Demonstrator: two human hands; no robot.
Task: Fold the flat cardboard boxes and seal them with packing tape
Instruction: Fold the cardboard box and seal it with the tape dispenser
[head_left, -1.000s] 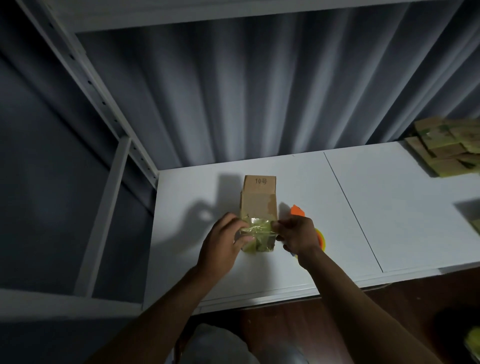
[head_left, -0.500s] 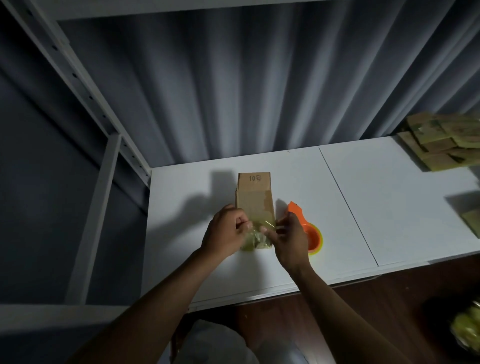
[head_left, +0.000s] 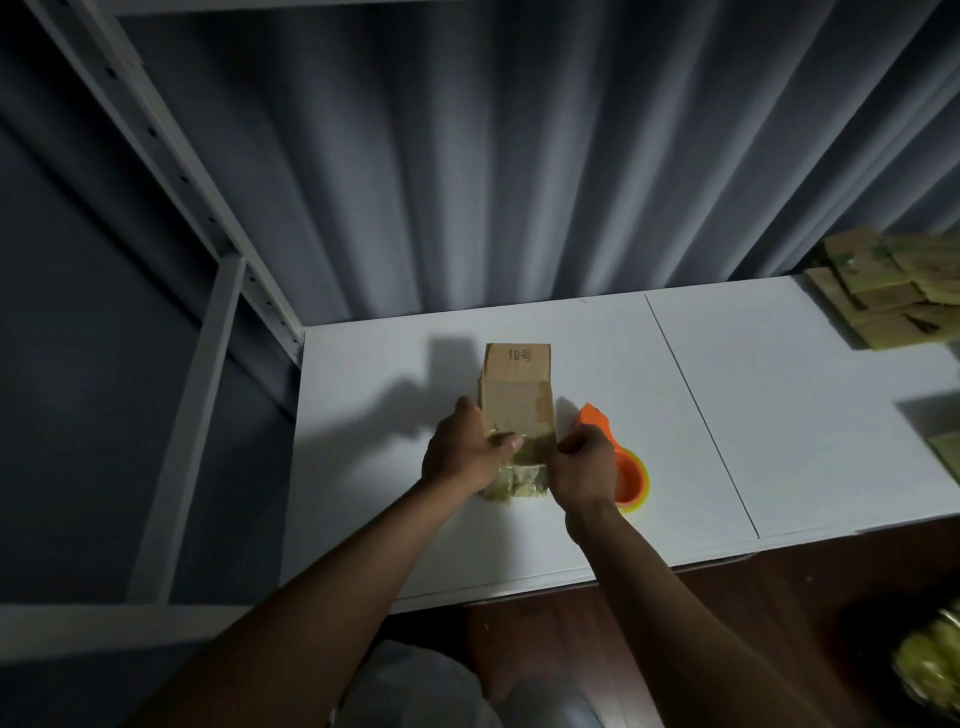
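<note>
Left hand (head_left: 465, 457) wraps the near left side of the box (head_left: 517, 410), thumb laid flat across the taped end, while our right hand (head_left: 582, 467) is curled against the near right corner, apparently pinching or pressing the tape there; we cannot tell whether it truly grips anything. We have the box lying on its side on the table (head_left: 779, 395), far flap open and printed, near end covered in glossy, wrinkled yellowish tape (head_left: 519, 480). Just right of the box, partly behind our right hand, lies the orange dispenser (head_left: 626, 475) with its round roll. Well to the right of the box sits a pile of flat boxes (head_left: 893, 299). We judge the risk to be in the tape: it already looks creased, so hard rubbing could trap more folds or lift an edge, and plain brown corrugated card is light enough to slide on the smooth white top if our hands push unevenly. The thin walls could also buckle under a tight squeeze.
</note>
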